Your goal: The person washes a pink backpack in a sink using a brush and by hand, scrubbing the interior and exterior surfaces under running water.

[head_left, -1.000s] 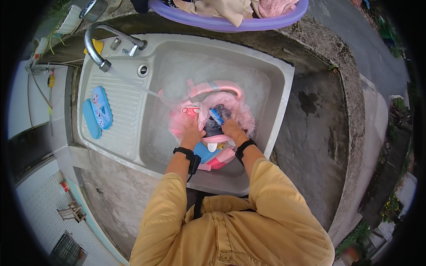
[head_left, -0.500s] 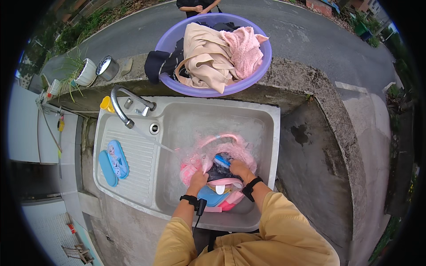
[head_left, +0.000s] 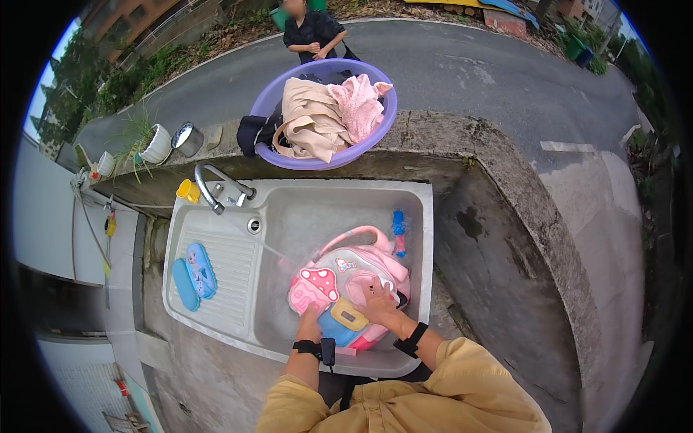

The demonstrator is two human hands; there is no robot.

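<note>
A wet pink-and-grey child's backpack (head_left: 349, 261) lies in the basin of the sink (head_left: 296, 209), with a mushroom-shaped panel, a blue patch and a tan patch on it. My left hand (head_left: 310, 316) is closed on the bag's left edge just below the mushroom; its fingertips are hidden. My right hand (head_left: 380, 306) rests on the round front part of the bag, fingers spread, holding nothing. Beside the bag's upper right, near the basin's right wall, lies a blue-and-pink brush (head_left: 399, 232).
From the faucet (head_left: 216, 189) water runs into the basin. A blue pencil case (head_left: 200, 270) lies on the ribbed drainboard, with a yellow cup (head_left: 188, 190) behind. A purple tub (head_left: 393, 108) of laundry sits on the ledge; a person (head_left: 312, 32) stands beyond it.
The brush has left my right hand and now lies at the basin's right. The backpack has been spread out, showing its mushroom panel and front. My right hand has opened onto it.
</note>
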